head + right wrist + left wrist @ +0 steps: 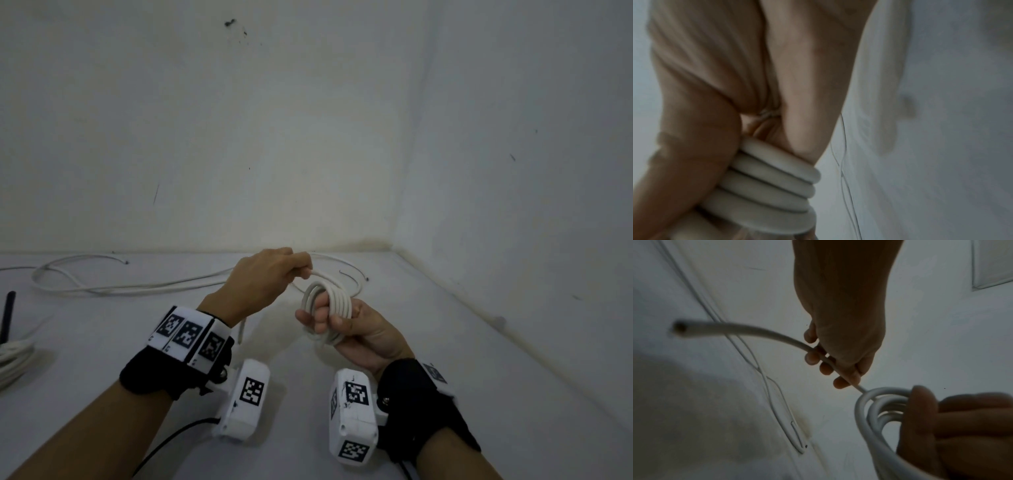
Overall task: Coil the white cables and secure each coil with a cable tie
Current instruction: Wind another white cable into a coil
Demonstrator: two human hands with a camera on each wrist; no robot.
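Coil: white cable, several turns stacked side by side, held upright above the table. In hand, near the back corner.

Right hand: fingers and thumb curled round the lower side of the coil, clamping the turns together. The right wrist view shows five or so turns pressed between thumb and palm, lying neatly edge to edge.

Left hand: fingers curled round the free tail of the same cable, just beside the top of the coil. The left wrist view shows the tail running through the fingers and out to a cut end; little cable seems left to wind.

Loose cable: lies in long loops on the table by the wall, apart from the hands. Not yet coiled.

Second coil: at the left edge, partly out of view; whether it is tied cannot be told. Dark rod stands beside it.

Cable tie: none seen.

Step in hand, as judged: laying the last turn.

Handling notes:
- Lead the tail round in the same direction and lay it against the outermost turn, not across the stack.
- Keep the right thumb pressing; stiff cable will likely spring open if the clamp eases.
- Let the tail twist freely in the left fingers to avoid kinks.
- Tuck the cut end alongside the turns where a tie can catch it.
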